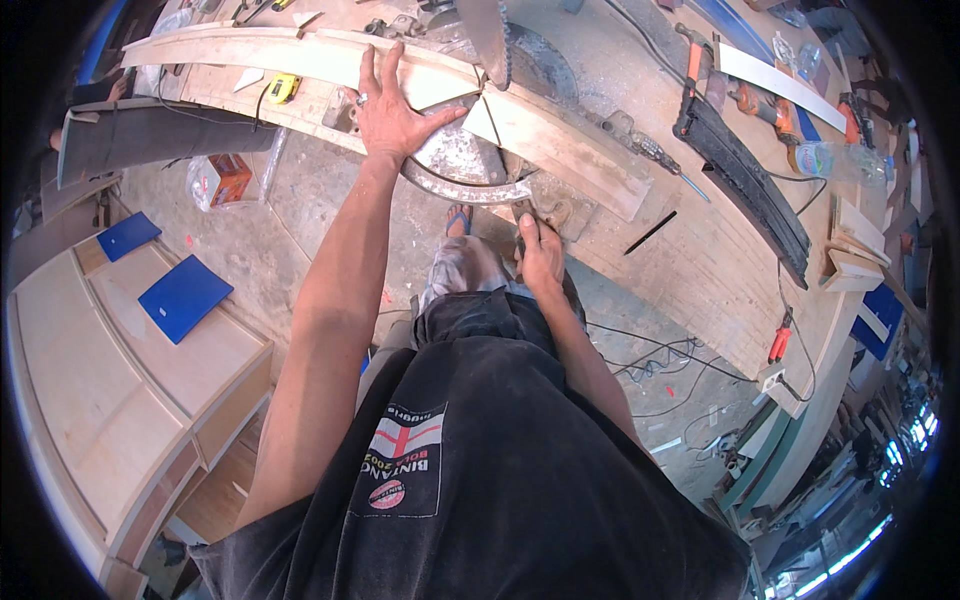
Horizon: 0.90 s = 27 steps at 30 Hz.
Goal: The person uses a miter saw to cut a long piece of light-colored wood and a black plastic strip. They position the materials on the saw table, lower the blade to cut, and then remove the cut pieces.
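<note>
There was the left hand (pixel 388 122), planted on the long, pale wooden board (pixel 240 55) — fingers spread wide, pressing down from above without wrapping round it, the thumb stretched out toward the saw. That board ran from near the bench's left end up to the round, grey, toothed saw blade (pixel 487 40), which hung just beside the board's right end. Beyond the gap, a second pale wooden board (pixel 570 150) slanted down toward the front edge of the bench (pixel 690 290).

And the right hand (pixel 541 258)? Down low at the front of the worn, silvery metal saw base (pixel 455 160), right at the bench's front edge, fingers curled and thumb laid forward; whether they had hold of anything could not be told — the underside was hidden.

Over on the left stretch, the yellow-and-black tape measure (pixel 284 88) sat by the front edge. To the right, the thin black strip (pixel 650 232) lay near that same edge, with the long, black, ridged piece (pixel 745 200) angled across the bench behind it. The red-handled pliers (pixel 780 340) rested close to the front right corner, just beside the white power socket (pixel 775 385), while the clear plastic bottle (pixel 840 160) lay by the right edge.
</note>
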{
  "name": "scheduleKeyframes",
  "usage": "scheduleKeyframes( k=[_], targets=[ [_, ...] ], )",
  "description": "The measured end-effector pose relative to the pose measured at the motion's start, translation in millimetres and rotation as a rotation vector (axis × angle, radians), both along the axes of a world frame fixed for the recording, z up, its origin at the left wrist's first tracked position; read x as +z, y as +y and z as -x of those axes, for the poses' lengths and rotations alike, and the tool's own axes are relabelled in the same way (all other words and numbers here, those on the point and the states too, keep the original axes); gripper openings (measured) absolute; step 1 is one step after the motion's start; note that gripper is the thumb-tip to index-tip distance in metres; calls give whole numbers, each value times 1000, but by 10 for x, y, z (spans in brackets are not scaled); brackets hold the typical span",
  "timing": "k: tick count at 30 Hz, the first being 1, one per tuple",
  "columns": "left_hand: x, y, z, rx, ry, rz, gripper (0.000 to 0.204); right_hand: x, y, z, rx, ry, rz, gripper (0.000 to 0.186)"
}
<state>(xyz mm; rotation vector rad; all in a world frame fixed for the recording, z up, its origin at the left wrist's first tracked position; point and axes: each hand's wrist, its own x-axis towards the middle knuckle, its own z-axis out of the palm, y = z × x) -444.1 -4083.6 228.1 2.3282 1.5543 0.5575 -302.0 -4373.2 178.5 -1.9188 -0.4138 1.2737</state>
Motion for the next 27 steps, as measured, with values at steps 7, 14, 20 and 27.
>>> scheduleKeyframes(
  k=[7, 14, 20, 27],
  targets=[
    [1, -3, -3, 6, 0, -7, 141, -17, 5, 59, -59, -72, -118, 59],
    [-87, 19, 1, 14, 17, -127, 142, -86, 7, 67, -39, -205, -163, 59],
    [-85, 19, 0, 26, 13, -85, 143, -87, -7, 64, -48, -76, -68, 60],
    [-102, 33, -1, 17, -6, -112, 143, -88, -4, 69, -60, -57, -83, 58]
  ],
)
